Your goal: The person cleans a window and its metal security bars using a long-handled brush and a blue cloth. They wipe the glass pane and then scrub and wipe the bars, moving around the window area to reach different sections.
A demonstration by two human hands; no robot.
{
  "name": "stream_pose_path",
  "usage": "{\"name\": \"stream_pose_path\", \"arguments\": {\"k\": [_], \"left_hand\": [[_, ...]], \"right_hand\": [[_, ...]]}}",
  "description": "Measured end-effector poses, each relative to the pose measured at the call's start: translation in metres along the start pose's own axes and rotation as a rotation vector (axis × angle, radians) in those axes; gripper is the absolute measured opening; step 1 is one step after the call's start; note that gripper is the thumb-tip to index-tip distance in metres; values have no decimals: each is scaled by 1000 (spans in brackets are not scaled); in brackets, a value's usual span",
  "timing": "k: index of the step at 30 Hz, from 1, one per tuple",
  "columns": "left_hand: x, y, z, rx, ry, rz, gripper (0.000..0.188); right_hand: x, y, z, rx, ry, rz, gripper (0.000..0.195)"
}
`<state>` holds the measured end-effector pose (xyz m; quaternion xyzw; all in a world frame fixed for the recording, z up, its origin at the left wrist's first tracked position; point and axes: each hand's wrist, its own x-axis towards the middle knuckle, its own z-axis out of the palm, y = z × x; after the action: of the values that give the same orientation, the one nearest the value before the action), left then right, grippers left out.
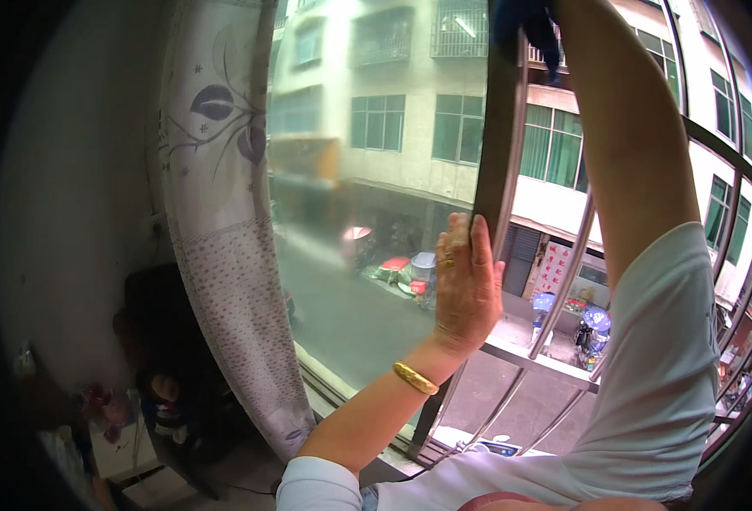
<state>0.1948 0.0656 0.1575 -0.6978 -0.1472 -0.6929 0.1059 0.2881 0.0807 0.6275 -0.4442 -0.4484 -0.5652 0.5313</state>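
Note:
My left hand (pixel 468 281) lies flat, fingers extended, against the dark metal frame (pixel 498 140) and glass of a sliding window sash. It wears a ring, and a gold bangle (pixel 416 377) circles the wrist. My right arm (pixel 634 140) stretches up past the open side of the window, and its hand is beyond the top edge of the view. A dark blue cloth (pixel 545 41) hangs beside that raised arm, across the top of the sash frame. The hazy window glass (pixel 376 172) fills the space left of the frame.
A patterned curtain (pixel 229 255) hangs left of the glass. Metal security bars (pixel 564 287) stand outside the window, above a street with parked scooters (pixel 592 335). Lower left, a dim room holds a small table (pixel 123 447) with things on it. The window track (pixel 328 389) runs below.

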Motion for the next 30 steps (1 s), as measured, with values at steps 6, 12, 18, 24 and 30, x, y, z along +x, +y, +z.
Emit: {"name": "stream_pose_path", "arguments": {"k": [6, 12, 18, 24, 30], "left_hand": [[-5, -8, -5, -172, 10, -22, 68], [-1, -8, -12, -666, 9, -167, 92], [-3, -10, -16, -1080, 47, -262, 98], [-7, -14, -17, -1310, -80, -386, 98], [-3, -14, -21, -1186, -87, -353, 99]], "right_hand": [[-31, -1, 2, 53, -12, -54, 21], [-108, 34, 29, -160, 93, -521, 18], [-273, -24, -69, 572, -105, -8, 30], [-423, -36, -136, 723, -352, 202, 64], [-544, -49, -184, 894, -670, 502, 76]]}}
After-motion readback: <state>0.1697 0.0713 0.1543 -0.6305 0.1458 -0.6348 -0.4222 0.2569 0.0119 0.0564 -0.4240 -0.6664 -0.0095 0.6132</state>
